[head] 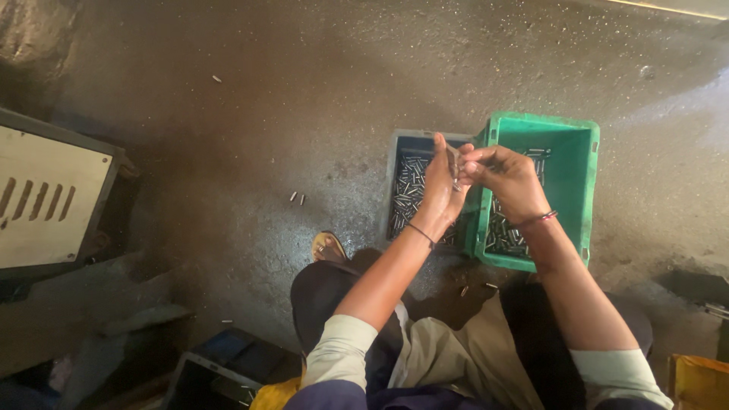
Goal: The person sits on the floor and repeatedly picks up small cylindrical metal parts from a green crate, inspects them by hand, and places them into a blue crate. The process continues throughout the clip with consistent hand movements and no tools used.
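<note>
Two hands meet above the bins: left hand [443, 184] and right hand [507, 178], fingers pinched shut together on a small metal pin [456, 168], probably one piece, too small to tell. Below sit a grey tray [395, 156] and a green crate [566, 171], both holding metal pins, touching side by side on the floor [304, 114]. Loose pins [297, 198] lie nearby.

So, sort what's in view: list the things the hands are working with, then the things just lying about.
In use:
- left hand and right hand, pinching a small metal pin between them
- grey tray of pins
- green crate of pins

Lying about:
- two loose pins on the floor
- perforated metal panel
- yellow bin
</note>
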